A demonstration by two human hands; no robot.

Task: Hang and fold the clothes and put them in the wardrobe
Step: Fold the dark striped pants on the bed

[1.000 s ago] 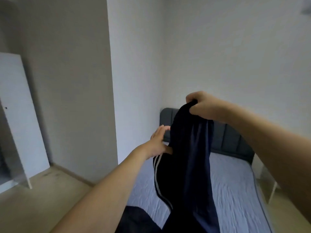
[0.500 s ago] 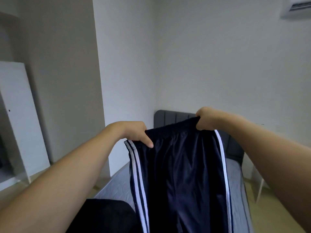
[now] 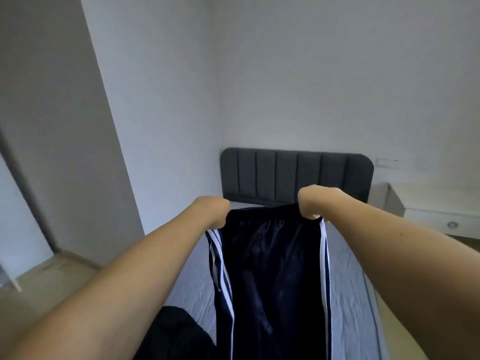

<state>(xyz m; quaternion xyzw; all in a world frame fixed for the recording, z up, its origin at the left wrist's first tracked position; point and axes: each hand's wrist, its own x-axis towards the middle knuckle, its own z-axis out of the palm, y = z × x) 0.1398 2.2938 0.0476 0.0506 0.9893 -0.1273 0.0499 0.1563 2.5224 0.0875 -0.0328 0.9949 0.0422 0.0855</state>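
Left hand: we see our left hand [image 3: 211,213] at centre frame, fingers curled tight round the left end of the waistband.
Right hand: our right hand [image 3: 311,202] sits just right of centre, fist closed on the waistband's right end.
Trousers: the navy track trousers [image 3: 272,276] hang from both hands, waistband stretched level between them, legs dropping straight to the bottom edge of the frame.
Trouser edges: we note white stripes down both outer seams; the left seam shows a double stripe, the right a single bright line.
Bed: the bed [image 3: 345,294] lies below and behind the trousers, its grey sheet visible on either side of the cloth.
Headboard: the dark padded headboard [image 3: 296,175] stands against the far wall at mid-frame, above the hands.
Dark garment: a black garment [image 3: 179,333] lies on the bed at lower left of centre, beside the hanging trousers.
Nightstand: a white nightstand [image 3: 436,216] sits at the right edge, beside the bed.
Room to move: we see bare floor [image 3: 52,279] at lower left, bounded by a wall corner.
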